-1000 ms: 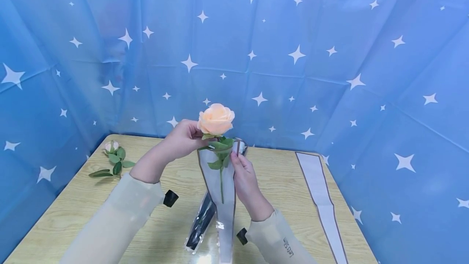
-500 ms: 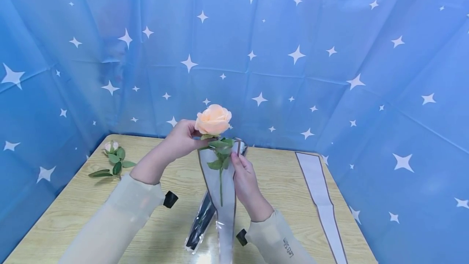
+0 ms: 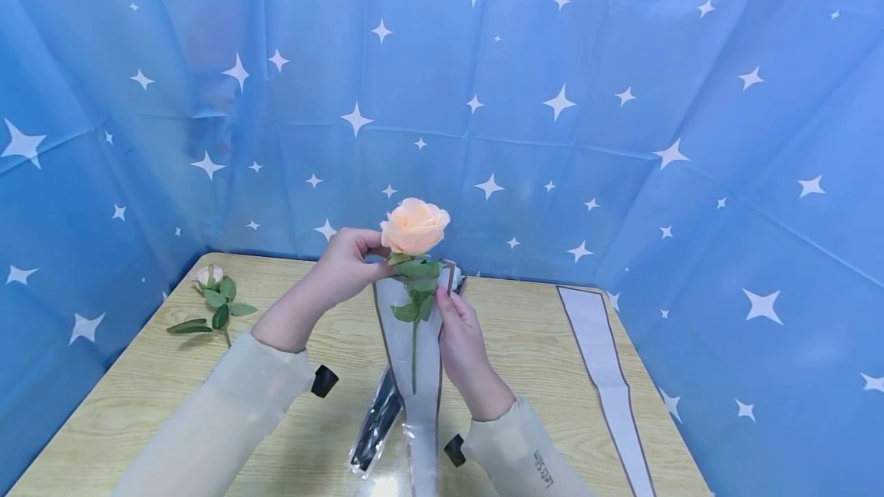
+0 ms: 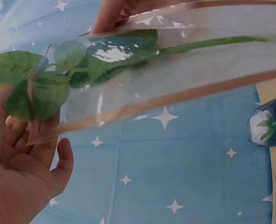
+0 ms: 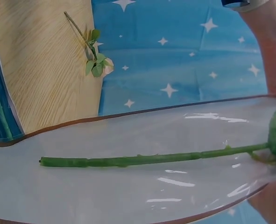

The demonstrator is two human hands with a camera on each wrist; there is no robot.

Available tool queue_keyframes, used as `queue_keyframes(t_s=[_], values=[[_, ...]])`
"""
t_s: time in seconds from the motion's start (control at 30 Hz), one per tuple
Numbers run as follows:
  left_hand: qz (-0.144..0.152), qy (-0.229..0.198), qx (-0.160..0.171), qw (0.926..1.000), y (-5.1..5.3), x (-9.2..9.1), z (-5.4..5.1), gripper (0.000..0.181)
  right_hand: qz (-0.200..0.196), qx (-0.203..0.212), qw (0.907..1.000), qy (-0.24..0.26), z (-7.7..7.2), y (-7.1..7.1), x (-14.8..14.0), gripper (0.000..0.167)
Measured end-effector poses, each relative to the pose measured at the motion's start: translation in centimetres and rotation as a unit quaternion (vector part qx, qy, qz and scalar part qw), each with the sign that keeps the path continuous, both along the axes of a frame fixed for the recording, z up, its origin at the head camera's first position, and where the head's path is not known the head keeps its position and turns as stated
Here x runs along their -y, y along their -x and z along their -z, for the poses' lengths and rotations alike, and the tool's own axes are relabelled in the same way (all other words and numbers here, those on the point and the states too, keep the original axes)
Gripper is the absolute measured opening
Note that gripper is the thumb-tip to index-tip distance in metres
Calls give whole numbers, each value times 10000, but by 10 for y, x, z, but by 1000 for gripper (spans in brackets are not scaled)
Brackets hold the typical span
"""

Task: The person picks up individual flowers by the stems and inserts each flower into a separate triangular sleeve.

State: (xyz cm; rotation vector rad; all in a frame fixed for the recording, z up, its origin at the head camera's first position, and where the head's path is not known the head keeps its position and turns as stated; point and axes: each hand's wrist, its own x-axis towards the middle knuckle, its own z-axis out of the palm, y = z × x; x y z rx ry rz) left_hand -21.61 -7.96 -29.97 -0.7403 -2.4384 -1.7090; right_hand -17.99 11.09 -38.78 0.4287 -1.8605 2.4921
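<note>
A peach rose (image 3: 415,227) stands upright in the head view, its green stem (image 3: 414,359) and lower leaves inside a clear, brown-edged sleeve (image 3: 395,328). My left hand (image 3: 347,265) pinches the rose just beneath its bloom. At the sleeve's upper right edge, my right hand (image 3: 466,347) grips the sleeve between thumb and fingers. The left wrist view shows leaves (image 4: 37,100) sticking out of the sleeve's mouth beside my left hand (image 4: 23,168). In the right wrist view the stem (image 5: 142,160) lies within the sleeve, its cut end visible.
A pale pink rose with leaves (image 3: 219,297) lies at the table's (image 3: 159,405) back left. Another brown-edged sleeve (image 3: 608,374) lies along the right side. Beneath the held sleeve is a dark wrapped flower (image 3: 376,420), its white bloom (image 4: 261,127) visible in the left wrist view.
The rose has shifted slightly right since half a second ago, after a small move left, and its stem tip sits a little lower in the sleeve. My right hand has barely moved.
</note>
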Motion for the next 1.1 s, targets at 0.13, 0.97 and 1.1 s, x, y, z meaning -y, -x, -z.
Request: queue_keyframes(t_s=[0.13, 0.97, 1.1], values=[[-27, 93, -205, 9997, -2, -2, -1, 25, -44, -39, 10000, -11, -1, -1, 0, 59], [-61, 304, -387, 9988, -6, -2, 1, 22, 158, -49, 9998, -63, -3, -3, 1, 55], [-81, 128, -393, 9991, -4, 2, 1, 28, 95, -2, 9999, -49, -4, -4, 0, 57]])
